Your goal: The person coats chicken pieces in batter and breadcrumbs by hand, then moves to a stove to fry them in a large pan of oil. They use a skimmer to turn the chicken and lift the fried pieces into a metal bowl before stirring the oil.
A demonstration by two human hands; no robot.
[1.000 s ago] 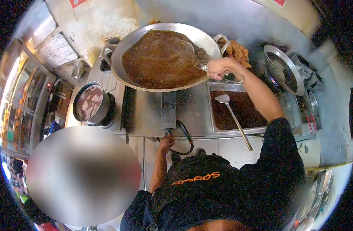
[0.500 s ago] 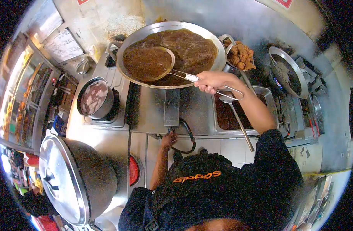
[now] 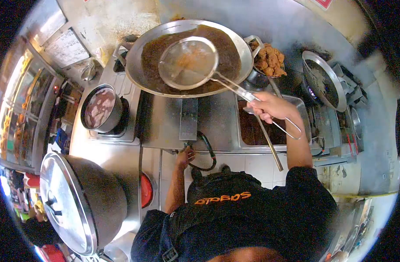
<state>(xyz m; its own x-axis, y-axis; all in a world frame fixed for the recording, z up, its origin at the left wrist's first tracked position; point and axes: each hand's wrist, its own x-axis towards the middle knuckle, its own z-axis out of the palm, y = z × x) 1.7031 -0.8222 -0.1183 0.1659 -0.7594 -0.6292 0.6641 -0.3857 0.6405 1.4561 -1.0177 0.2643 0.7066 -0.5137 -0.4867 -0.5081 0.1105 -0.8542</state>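
My right hand is closed round the wire handle of a round mesh strainer. Small brown bits lie in the mesh, which is above the dark oil in a wide metal wok. Below the wok, my left hand is at the lower end of a metal box on the counter's front, beside a black hose. Its fingers are bent near the fitting there, too small to tell whether they grip it.
Fried pieces sit right of the wok, above a rectangular tray with a long utensil across it. A second wok stands far right. On the left are a pot of meat and a large lidded pot.
The strainer has come up out of the oil, so its mesh now shows. My right hand has moved right and slightly down with it. My left hand stays by the metal box.
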